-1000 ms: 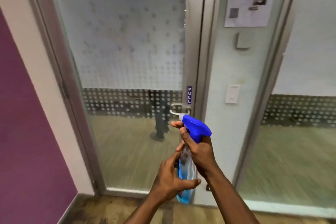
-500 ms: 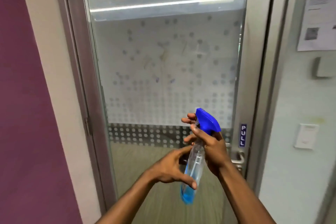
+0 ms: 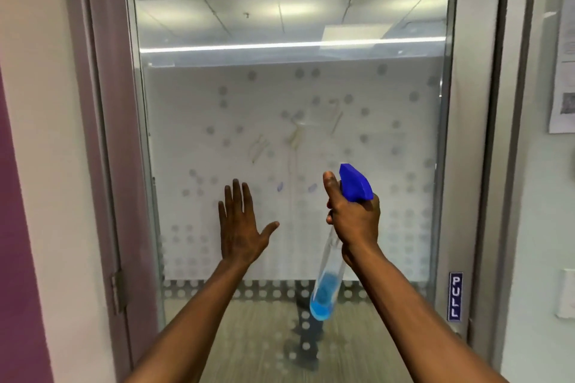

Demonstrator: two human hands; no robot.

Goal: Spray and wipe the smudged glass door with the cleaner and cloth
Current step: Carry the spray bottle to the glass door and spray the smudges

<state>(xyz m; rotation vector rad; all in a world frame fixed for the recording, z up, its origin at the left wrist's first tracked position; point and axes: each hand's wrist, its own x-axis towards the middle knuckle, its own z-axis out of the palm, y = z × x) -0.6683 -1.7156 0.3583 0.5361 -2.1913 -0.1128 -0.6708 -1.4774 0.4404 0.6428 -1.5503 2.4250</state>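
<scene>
The right hand (image 3: pixel 353 221) grips the spray bottle (image 3: pixel 336 246) — best aimed at the smudges (image 3: pixel 295 137) above it — left hand (image 3: pixel 241 227) spread, empty.

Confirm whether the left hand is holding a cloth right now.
No, the left hand is open and empty, fingers spread toward the glass door, while the right hand grips the spray bottle.

We see our two bare arms, with no sleeves, and our left hand (image 3: pixel 241 232) and right hand (image 3: pixel 354 221) have no gloves.
</scene>
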